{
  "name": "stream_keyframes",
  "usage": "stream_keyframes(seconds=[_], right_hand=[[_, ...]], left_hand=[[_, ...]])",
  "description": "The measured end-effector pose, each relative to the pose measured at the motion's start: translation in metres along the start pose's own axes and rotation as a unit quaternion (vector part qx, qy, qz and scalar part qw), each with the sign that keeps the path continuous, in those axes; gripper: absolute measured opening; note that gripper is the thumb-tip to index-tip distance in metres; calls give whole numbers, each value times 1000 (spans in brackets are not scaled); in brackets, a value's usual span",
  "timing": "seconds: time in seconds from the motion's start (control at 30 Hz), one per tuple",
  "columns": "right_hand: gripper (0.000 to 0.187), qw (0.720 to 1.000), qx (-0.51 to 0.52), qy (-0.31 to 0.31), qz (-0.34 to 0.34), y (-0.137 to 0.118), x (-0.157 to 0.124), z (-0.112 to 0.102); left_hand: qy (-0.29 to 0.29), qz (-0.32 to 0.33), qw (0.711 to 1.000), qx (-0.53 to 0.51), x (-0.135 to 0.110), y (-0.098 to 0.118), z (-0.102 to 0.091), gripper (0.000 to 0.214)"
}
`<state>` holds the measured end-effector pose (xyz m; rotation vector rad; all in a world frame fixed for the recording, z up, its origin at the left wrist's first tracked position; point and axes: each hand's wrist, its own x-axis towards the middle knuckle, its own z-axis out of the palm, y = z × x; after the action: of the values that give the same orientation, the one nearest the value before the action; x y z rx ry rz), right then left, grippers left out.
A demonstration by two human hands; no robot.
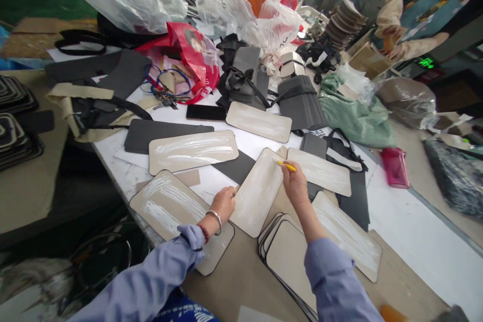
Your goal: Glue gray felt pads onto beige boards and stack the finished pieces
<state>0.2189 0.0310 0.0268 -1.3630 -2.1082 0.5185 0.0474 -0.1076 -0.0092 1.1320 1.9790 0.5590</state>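
My right hand [296, 181] is closed around a thin yellow-handled brush [288, 165]. The brush's tip touches the upper end of a beige rounded panel [258, 193] smeared with a thin white coat. At that panel's left edge, my left hand [225, 204] has its fingers pinched on the rim. Under my left wrist lies another beige panel [162, 201] with thick white streaks. More coated panels surround the middle one: a streaked panel [194, 151] to the left, a panel [259, 122] behind, a panel [320, 171] to the right, and a panel [349, 234] near my right forearm.
A stack of beige panels [289, 249] stands between my forearms. Behind are a black phone [206, 112], dark strapped pieces [302, 100], a red bag [192, 60] and clear plastic bags [271, 20]. A pink container [394, 167] stands right. Another person's arm [418, 48] shows at upper right.
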Motion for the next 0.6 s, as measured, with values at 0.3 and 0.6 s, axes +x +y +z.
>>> stream_keyframes(seconds=[0.3, 0.6], right_hand=[[23, 993, 51, -102, -29, -34, -100, 0], [21, 992, 121, -24, 27, -75, -131, 8]], left_hand=[[-2, -3, 1000, 6, 0, -2, -1, 21], [-5, 0, 1000, 27, 2, -3, -6, 16]])
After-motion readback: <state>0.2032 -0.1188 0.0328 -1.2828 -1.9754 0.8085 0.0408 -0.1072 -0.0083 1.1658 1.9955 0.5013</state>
